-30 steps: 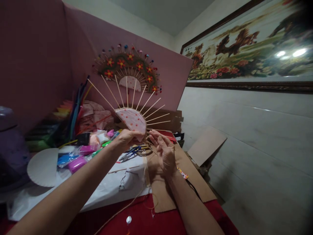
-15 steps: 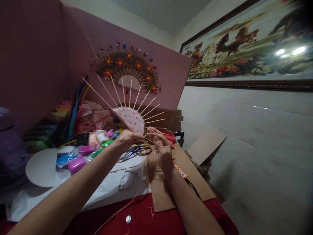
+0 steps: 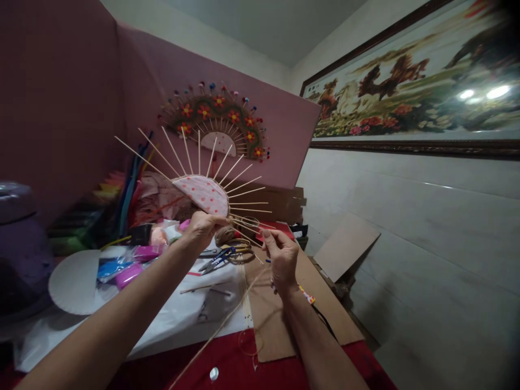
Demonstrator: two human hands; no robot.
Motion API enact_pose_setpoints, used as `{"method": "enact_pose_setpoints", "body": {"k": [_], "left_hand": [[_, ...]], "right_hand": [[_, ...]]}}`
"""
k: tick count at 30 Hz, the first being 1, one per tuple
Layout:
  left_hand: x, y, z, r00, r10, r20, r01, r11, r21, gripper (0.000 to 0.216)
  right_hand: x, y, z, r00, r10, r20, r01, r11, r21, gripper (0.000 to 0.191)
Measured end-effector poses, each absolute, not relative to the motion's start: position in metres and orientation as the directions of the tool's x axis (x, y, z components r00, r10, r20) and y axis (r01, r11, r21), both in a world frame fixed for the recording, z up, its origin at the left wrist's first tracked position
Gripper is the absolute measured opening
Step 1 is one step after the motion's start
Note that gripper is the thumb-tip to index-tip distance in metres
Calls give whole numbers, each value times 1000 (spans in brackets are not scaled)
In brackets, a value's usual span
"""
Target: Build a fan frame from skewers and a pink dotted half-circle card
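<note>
My left hand [image 3: 207, 223] grips the lower right corner of a half-circle fan piece [image 3: 205, 194], pink-white with orange dots. Thin wooden sticks [image 3: 199, 151] radiate from its curved edge. My right hand [image 3: 280, 252] is closed in a pinch beside the lowest sticks, right of the fan piece. A strand of twine [image 3: 219, 327] runs from this hand down to the lower left; its end between the fingers is hidden. Blue-handled scissors [image 3: 219, 259] and a ball of twine [image 3: 225, 235] lie on the table below the hands.
A finished flowered fan [image 3: 219, 114] is on the pink board behind. Bagged coloured clay [image 3: 129, 275] and a white half plate [image 3: 75, 281] lie left. Cardboard [image 3: 276, 330] lies under my right arm, over red cloth [image 3: 187, 365]. A framed horse picture [image 3: 385, 81] hangs right.
My right hand has drawn away from the fan piece's corner, right and downward, with the twine. The fan piece has shifted left in my left hand.
</note>
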State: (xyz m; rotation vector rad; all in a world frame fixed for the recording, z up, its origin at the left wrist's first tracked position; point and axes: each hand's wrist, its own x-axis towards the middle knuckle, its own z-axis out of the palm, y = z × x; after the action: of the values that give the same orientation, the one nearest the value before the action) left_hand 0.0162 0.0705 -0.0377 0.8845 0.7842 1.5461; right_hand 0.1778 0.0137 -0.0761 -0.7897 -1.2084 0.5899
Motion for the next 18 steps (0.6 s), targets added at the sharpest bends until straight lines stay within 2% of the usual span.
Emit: {"method": "enact_pose_setpoints", "body": {"k": [3, 8, 18], "left_hand": [[12, 68, -29, -114, 989, 92, -514, -138, 847, 17], [-2, 72, -19, -142, 987, 74, -546, -141, 826, 18], [-23, 68, -3, -68, 995, 73, -571, -99, 815, 20]], "right_hand": [[184, 13, -77, 309, 676, 669, 203, 640, -741, 22], [186, 13, -80, 332, 606, 723, 368, 623, -691, 24], [194, 29, -84, 367, 590, 719, 482, 540, -690, 28]]}}
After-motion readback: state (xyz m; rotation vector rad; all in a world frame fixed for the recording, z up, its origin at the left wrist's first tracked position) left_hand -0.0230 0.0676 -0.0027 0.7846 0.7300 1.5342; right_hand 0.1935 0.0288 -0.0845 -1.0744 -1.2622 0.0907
